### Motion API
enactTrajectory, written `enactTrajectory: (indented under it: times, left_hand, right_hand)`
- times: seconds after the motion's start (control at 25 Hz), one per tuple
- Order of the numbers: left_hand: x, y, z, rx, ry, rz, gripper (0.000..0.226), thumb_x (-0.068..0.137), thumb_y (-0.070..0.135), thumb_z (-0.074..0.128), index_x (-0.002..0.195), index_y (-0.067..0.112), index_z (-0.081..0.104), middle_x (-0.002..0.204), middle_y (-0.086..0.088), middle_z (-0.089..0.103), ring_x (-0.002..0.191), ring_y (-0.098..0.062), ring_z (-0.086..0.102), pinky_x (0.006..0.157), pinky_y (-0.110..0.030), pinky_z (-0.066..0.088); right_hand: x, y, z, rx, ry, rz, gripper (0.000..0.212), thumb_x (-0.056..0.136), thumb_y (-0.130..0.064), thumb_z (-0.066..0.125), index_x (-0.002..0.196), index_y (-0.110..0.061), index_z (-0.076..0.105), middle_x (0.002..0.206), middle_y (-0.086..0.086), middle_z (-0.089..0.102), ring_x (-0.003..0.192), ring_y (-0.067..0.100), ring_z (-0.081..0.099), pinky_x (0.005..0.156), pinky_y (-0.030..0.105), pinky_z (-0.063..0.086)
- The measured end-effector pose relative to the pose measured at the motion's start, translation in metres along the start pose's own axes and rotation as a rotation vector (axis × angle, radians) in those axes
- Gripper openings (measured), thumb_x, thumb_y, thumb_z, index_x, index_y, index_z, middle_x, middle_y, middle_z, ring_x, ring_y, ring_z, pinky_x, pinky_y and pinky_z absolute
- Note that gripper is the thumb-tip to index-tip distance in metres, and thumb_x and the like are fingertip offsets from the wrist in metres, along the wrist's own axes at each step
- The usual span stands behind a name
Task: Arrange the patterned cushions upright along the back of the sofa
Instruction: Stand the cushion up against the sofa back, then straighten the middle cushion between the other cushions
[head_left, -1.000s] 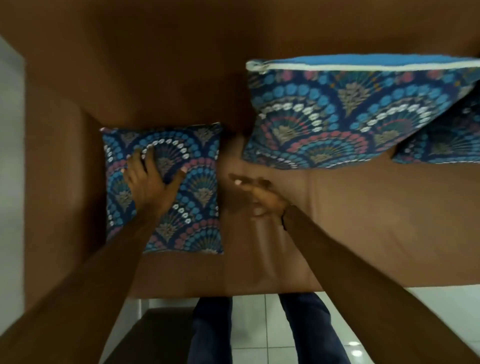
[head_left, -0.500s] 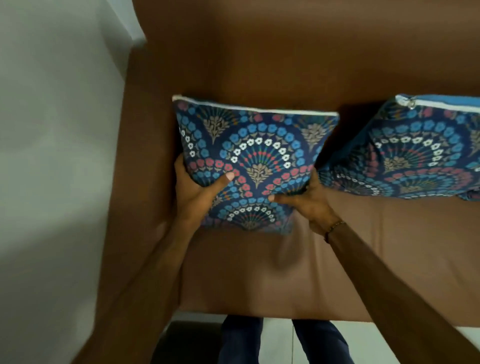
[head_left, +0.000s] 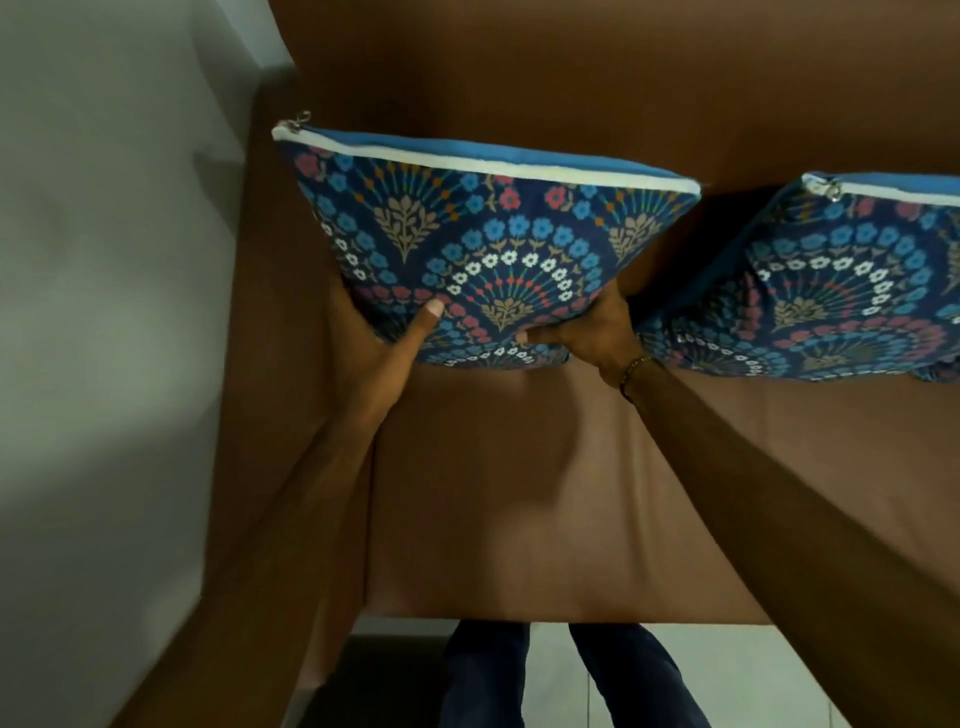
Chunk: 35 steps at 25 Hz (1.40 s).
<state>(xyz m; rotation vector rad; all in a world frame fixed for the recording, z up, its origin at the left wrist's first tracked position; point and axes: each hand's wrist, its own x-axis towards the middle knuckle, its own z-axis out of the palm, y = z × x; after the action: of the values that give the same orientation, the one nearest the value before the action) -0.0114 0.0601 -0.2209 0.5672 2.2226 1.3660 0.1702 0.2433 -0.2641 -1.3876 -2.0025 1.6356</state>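
A blue patterned cushion (head_left: 488, 244) with a white zip edge on top stands upright near the left end of the brown sofa (head_left: 519, 493), leaning toward the backrest. My left hand (head_left: 384, 343) grips its lower left corner, thumb on the front face. My right hand (head_left: 592, 327) grips its lower right corner. A second patterned cushion (head_left: 831, 291) stands upright just to the right, against the backrest, touched by neither hand.
A grey wall (head_left: 104, 312) runs along the left, right beside the sofa's left armrest (head_left: 280, 312). The brown backrest (head_left: 571, 78) fills the top. My legs (head_left: 519, 675) and a tiled floor show below the seat's front edge.
The cushion lay flat on the seat under my left hand a second ago. Both hands took it by the lower corners and raised it upright toward the backrest.
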Motion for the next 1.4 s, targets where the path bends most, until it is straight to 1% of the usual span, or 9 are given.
enactTrajectory:
  times: [0.2, 0.36, 0.44, 0.52, 0.68, 0.84, 0.96, 1.12, 1.4]
  left_hand:
    - [-0.036, -0.012, 0.025, 0.025, 0.071, -0.140, 0.099, 0.091, 0.062, 0.068, 0.163, 0.011, 0.022, 0.165, -0.011, 0.037, 0.151, -0.025, 0.040, 0.125, -0.048, 0.038]
    - [-0.101, -0.009, 0.078, 0.257, -0.053, -0.120, 0.060, 0.093, 0.053, 0.059, 0.132, 0.008, 0.053, 0.122, -0.010, 0.062, 0.114, -0.031, 0.064, 0.101, -0.053, 0.052]
    - [-0.121, 0.003, 0.123, 0.211, -0.233, -0.103, 0.048, 0.096, 0.037, 0.067, 0.133, 0.007, 0.057, 0.125, -0.009, 0.064, 0.117, -0.026, 0.063, 0.107, -0.050, 0.051]
    - [-0.128, 0.022, 0.171, 0.167, -0.375, -0.067, 0.053, 0.097, 0.027, 0.073, 0.142, 0.010, 0.053, 0.140, -0.010, 0.060, 0.125, -0.019, 0.060, 0.112, -0.039, 0.049]
    - [-0.126, 0.065, 0.263, 0.025, -0.387, -0.071, 0.102, 0.077, 0.030, 0.091, 0.159, 0.029, 0.031, 0.153, -0.004, 0.049, 0.130, -0.012, 0.057, 0.113, -0.045, 0.052]
    - [-0.111, 0.102, 0.316, 0.121, -0.251, 0.015, 0.135, 0.059, 0.055, 0.097, 0.164, 0.035, 0.014, 0.166, 0.004, 0.037, 0.150, -0.015, 0.039, 0.123, -0.039, 0.039]
    - [-0.123, 0.119, 0.338, 0.033, -0.236, -0.024, 0.125, 0.074, 0.032, 0.096, 0.165, 0.025, 0.012, 0.155, 0.010, 0.039, 0.143, -0.008, 0.037, 0.119, -0.029, 0.037]
    - [-0.134, 0.111, 0.356, 0.020, -0.225, 0.011, 0.118, 0.077, 0.026, 0.094, 0.164, 0.019, 0.015, 0.153, 0.008, 0.039, 0.145, -0.013, 0.039, 0.123, -0.042, 0.040]
    - [-0.135, 0.105, 0.370, 0.044, -0.155, 0.043, 0.111, 0.076, 0.043, 0.088, 0.160, 0.020, 0.019, 0.157, -0.011, 0.043, 0.145, -0.026, 0.046, 0.119, -0.044, 0.045]
  right_hand:
    - [-0.023, -0.018, -0.015, 0.026, -0.029, 0.105, 0.110, 0.059, -0.012, 0.102, 0.150, -0.012, 0.040, 0.138, -0.007, 0.059, 0.125, 0.012, 0.059, 0.110, 0.026, 0.051]
    - [-0.067, 0.026, -0.060, 0.004, 0.094, 0.213, 0.050, 0.080, -0.008, 0.087, 0.125, -0.007, 0.064, 0.114, 0.005, 0.068, 0.101, 0.009, 0.066, 0.099, 0.038, 0.059]
    - [-0.090, 0.061, -0.108, -0.038, 0.220, 0.224, 0.023, 0.083, -0.012, 0.084, 0.101, -0.009, 0.071, 0.102, 0.010, 0.075, 0.080, -0.007, 0.066, 0.086, 0.026, 0.060]
    - [-0.107, 0.093, -0.165, -0.069, 0.370, 0.246, 0.015, 0.083, -0.021, 0.083, 0.085, -0.014, 0.070, 0.085, 0.004, 0.074, 0.071, -0.003, 0.068, 0.083, 0.039, 0.063]
    - [-0.117, 0.148, -0.298, 0.099, 0.639, 0.313, 0.049, 0.059, -0.052, 0.088, 0.091, -0.040, 0.054, 0.095, -0.008, 0.067, 0.094, 0.024, 0.072, 0.085, 0.059, 0.063]
    - [-0.096, 0.127, -0.388, 0.184, 0.395, 0.245, 0.111, 0.068, -0.032, 0.099, 0.153, -0.037, 0.029, 0.162, 0.002, 0.043, 0.145, 0.025, 0.047, 0.107, 0.051, 0.053]
    - [-0.067, 0.111, -0.409, 0.213, 0.238, 0.133, 0.108, 0.074, 0.007, 0.088, 0.158, -0.021, 0.027, 0.156, 0.008, 0.051, 0.138, 0.026, 0.055, 0.100, 0.054, 0.060]
    - [-0.062, 0.115, -0.426, 0.258, 0.275, 0.107, 0.099, 0.076, 0.010, 0.086, 0.156, -0.019, 0.035, 0.140, -0.001, 0.062, 0.117, 0.019, 0.068, 0.064, 0.030, 0.067]
    - [-0.078, 0.143, -0.411, 0.325, 0.307, 0.234, 0.107, 0.076, -0.009, 0.092, 0.160, -0.028, 0.029, 0.143, -0.011, 0.056, 0.123, 0.013, 0.061, 0.095, 0.044, 0.062]
